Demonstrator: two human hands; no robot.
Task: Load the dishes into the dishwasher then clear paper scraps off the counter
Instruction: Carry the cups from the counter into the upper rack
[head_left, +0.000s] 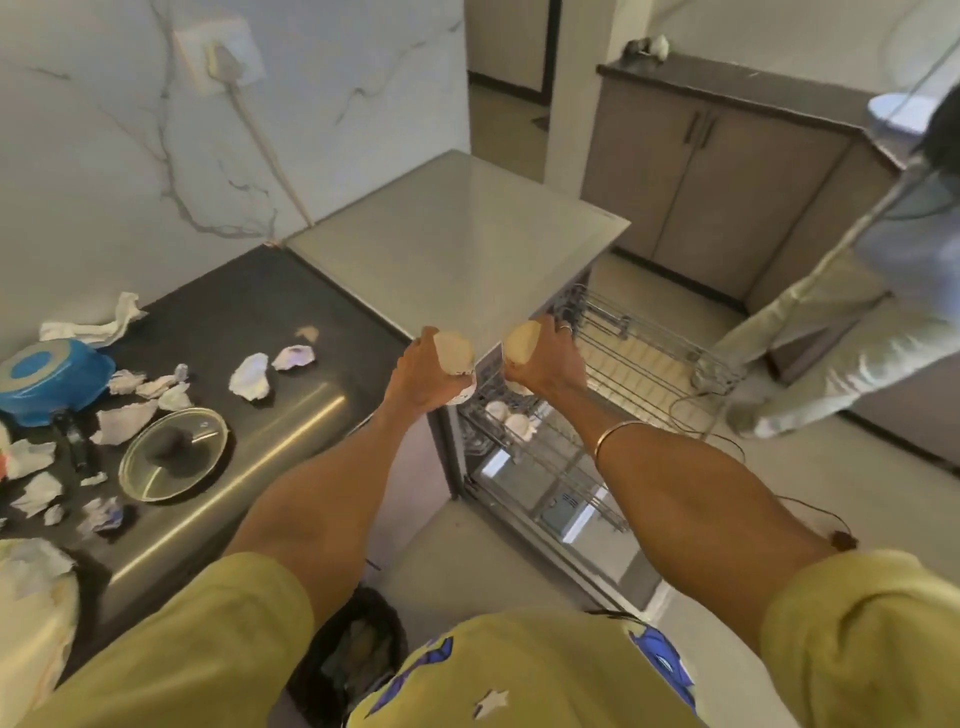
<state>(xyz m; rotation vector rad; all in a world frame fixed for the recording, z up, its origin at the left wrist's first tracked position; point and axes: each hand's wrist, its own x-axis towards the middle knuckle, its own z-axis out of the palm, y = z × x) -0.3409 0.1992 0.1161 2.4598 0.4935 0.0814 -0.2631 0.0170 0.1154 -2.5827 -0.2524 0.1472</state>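
My left hand (423, 376) grips a pale cup (453, 353), held over the near corner of the dishwasher (457, 234). My right hand (545, 358) grips a second pale cup (522, 340) just beside it. Both cups hang above the pulled-out wire rack (639, 364). A lower rack (524, 441) holds a few white cups (511, 418). On the dark counter (249, 322) to the left lie several crumpled paper scraps (252, 376), a glass lid (174, 452) and a blue pan (49, 376).
A black-lined bin (358, 654) stands on the floor below my arms. Another person (852, 332) stands at the right, close to the pulled-out rack. Grey cabinets (717, 171) line the far wall. A white cloth (104, 322) lies at the counter's back.
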